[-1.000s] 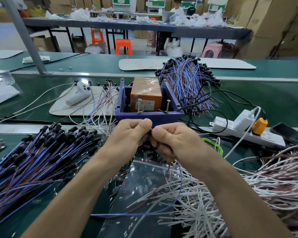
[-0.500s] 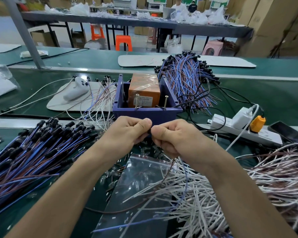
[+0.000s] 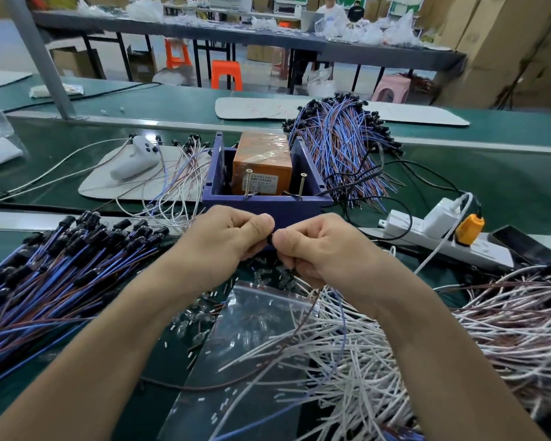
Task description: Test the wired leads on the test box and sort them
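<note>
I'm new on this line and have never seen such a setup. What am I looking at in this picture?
No machine here: these are a person's two bare hands, filmed by a camera worn on the head, looking forward and down. The left hand and right hand meet in front of a purple test box and together pinch the black end of one lead; its blue and brown wires hang below the right hand. The box holds an orange block and two standing screws. On the green bench lie a pile of black-capped blue and brown leads at left, a similar bundle behind and right of the box, loose white wires at right, a clear bag and a power strip.
</note>
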Demonstrator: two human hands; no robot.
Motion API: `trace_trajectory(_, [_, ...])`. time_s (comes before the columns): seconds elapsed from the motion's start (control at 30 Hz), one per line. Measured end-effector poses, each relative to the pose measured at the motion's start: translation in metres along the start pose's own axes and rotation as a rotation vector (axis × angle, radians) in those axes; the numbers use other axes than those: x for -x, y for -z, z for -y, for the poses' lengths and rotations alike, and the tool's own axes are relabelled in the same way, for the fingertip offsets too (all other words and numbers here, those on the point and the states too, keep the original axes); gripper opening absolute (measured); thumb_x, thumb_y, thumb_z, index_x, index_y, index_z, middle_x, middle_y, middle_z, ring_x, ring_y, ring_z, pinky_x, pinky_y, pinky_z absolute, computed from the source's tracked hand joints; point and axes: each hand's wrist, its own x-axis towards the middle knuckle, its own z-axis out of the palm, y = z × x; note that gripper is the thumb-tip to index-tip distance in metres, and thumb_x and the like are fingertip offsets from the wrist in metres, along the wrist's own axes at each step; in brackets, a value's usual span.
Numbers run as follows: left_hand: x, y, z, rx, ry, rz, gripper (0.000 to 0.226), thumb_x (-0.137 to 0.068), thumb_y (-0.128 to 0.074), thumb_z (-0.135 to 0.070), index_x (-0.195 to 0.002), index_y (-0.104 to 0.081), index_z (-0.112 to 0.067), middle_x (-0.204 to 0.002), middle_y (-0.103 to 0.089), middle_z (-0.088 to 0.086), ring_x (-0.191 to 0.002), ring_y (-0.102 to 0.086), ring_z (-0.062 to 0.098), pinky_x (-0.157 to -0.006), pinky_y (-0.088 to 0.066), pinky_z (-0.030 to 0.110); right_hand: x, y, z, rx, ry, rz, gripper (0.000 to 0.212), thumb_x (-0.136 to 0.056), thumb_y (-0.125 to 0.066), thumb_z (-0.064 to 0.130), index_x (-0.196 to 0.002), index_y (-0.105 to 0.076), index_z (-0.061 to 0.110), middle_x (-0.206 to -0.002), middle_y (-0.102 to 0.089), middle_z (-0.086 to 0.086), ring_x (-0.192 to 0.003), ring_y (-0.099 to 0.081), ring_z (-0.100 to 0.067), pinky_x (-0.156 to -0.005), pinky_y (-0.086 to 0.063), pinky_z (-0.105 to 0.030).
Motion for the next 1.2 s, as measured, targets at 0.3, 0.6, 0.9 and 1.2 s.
trace_trajectory(0.3, [0.001,0.000,-0.004,-0.049,0.034,-0.033,0.058,-0.091,-0.058,-0.059,-0.068,-0.062,-0.006,-0.058,-0.047,0.004,-0.058,-0.037,0.020,-0.061,-0.032,0.036,0.000,0.002,-0.005,-0.111,-0.008,0.080,0.036,-0.100,-0.061,0.031,-0.071,-0.060,0.010,-0.054,-0.031,-0.008,-0.047,-0.020,-0.012,-0.048,-0.018,-0.026])
trace_trajectory(0.6, [0.005,-0.014,-0.007,-0.241,0.078,-0.010,0.047,-0.101,-0.058,-0.048,-0.068,-0.068,-0.017,-0.050,-0.056,-0.005,-0.044,-0.043,0.009,-0.048,-0.037,0.020,0.010,0.023,0.000,0.084,-0.109,0.220,0.039,-0.094,-0.057,0.041,-0.061,-0.058,0.019,-0.048,-0.035,0.001,-0.046,-0.024,-0.014,-0.045,-0.027,-0.021])
trace_trajectory(0.9, [0.005,-0.023,-0.008,0.228,0.247,0.037,0.042,-0.102,-0.060,-0.030,-0.069,-0.067,-0.005,-0.058,-0.057,0.002,-0.053,-0.046,0.012,-0.054,-0.041,0.022,0.011,0.021,0.003,0.133,-0.067,0.126,0.038,-0.094,-0.060,0.037,-0.061,-0.062,0.019,-0.050,-0.036,0.000,-0.047,-0.024,-0.013,-0.045,-0.021,-0.022])
trace_trajectory(1.2, [0.012,-0.017,-0.020,-0.244,0.090,-0.087,0.040,-0.101,-0.059,-0.044,-0.073,-0.070,-0.017,-0.057,-0.063,-0.002,-0.052,-0.049,0.008,-0.059,-0.046,0.032,0.012,0.023,0.010,0.249,-0.052,0.113,0.041,-0.104,-0.058,0.023,-0.062,-0.060,0.019,-0.049,-0.041,0.008,-0.047,-0.031,-0.008,-0.047,-0.024,-0.021])
